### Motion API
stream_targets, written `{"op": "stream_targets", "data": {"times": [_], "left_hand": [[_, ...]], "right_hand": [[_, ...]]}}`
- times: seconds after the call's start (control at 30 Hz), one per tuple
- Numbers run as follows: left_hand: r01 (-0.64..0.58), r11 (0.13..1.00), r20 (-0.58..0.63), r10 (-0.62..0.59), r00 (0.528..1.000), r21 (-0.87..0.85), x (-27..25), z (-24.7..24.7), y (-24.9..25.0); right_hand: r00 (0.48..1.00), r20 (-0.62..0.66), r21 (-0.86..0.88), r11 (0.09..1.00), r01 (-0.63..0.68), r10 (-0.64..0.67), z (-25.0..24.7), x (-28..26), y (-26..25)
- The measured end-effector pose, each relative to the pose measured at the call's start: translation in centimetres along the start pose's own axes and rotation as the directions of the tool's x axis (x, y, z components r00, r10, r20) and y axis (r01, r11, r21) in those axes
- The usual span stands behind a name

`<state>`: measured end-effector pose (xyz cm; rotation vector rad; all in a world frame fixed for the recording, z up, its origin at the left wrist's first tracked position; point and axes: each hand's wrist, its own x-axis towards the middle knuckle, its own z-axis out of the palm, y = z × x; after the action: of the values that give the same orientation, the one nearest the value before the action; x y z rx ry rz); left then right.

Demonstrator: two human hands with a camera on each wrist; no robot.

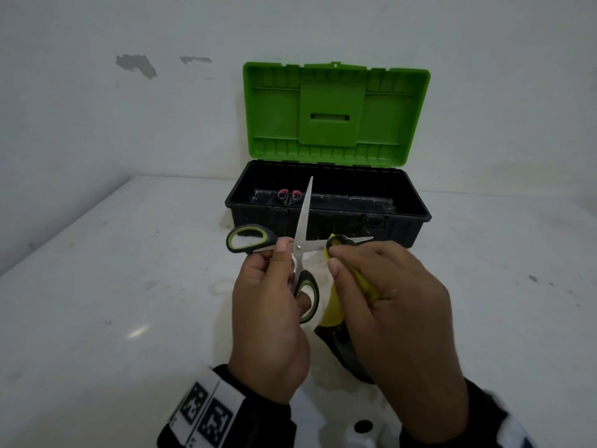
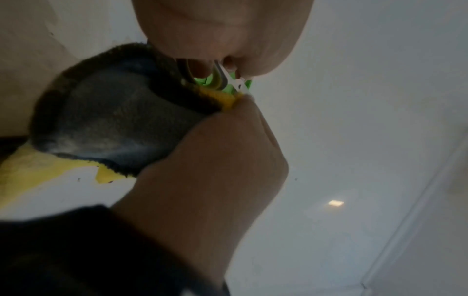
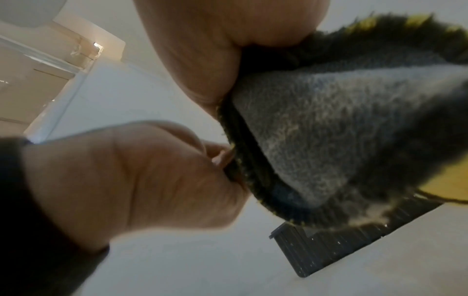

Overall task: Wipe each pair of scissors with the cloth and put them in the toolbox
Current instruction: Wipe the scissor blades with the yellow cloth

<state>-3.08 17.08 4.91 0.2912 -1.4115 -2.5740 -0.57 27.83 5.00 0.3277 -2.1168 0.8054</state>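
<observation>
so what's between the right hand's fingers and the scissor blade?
The cloth, folded over the blade of the scissors; right hand pinches it. Head view shows it.

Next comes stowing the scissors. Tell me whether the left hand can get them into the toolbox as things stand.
Probably yes. The toolbox stands open just beyond the left hand, lid upright, nothing between. The right hand must first let the cloth off the blade.

You see dim, flat light; a small glare spot left of the toolbox [image 1: 328, 202]; wrist views blur.
</observation>
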Motion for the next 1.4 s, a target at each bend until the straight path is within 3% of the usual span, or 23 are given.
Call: {"op": "stream_targets", "data": {"times": [0.17, 0.43, 0.6, 0.77, 0.97, 1.2, 1.4], "left_hand": [[-0.037, 0.999, 0.073, 0.035, 0.997, 0.026, -1.0, 0.4, 0.0], [-0.104, 0.989, 0.011, 0.103, 0.995, 0.109, -0.7, 0.8, -0.2], [-0.083, 0.992, 0.033, 0.081, 0.996, 0.096, -0.3, 0.9, -0.1], [-0.084, 0.989, -0.034, 0.089, 0.995, 0.122, 0.4, 0.9, -0.2], [-0.029, 0.995, -0.086, 0.038, 0.996, 0.099, 0.6, 0.8, 0.0], [-0.013, 0.997, -0.009, 0.014, 1.0, 0.082, 0.0, 1.2, -0.2], [-0.085, 0.983, -0.05, 0.094, 0.994, 0.161, 0.2, 0.9, -0.4]], "right_hand": [[0.999, 0.031, -0.027, 0.999, 0.016, -0.015, 1.3, 0.3, -0.4], [1.0, 0.01, -0.087, 0.996, -0.004, 0.005, 1.2, 0.8, 0.2], [0.988, 0.143, -0.103, 0.992, 0.073, -0.058, 1.4, 1.0, -0.5], [0.97, 0.221, -0.188, 0.971, 0.148, -0.105, 0.8, 1.0, 0.0], [0.996, 0.084, -0.082, 0.996, 0.029, -0.022, -1.0, 1.4, 0.5], [0.992, 0.126, -0.145, 0.989, 0.025, -0.007, 1.4, 1.5, -0.2], [0.998, 0.043, -0.18, 0.983, -0.042, 0.051, 1.1, 1.4, 1.9]]}}
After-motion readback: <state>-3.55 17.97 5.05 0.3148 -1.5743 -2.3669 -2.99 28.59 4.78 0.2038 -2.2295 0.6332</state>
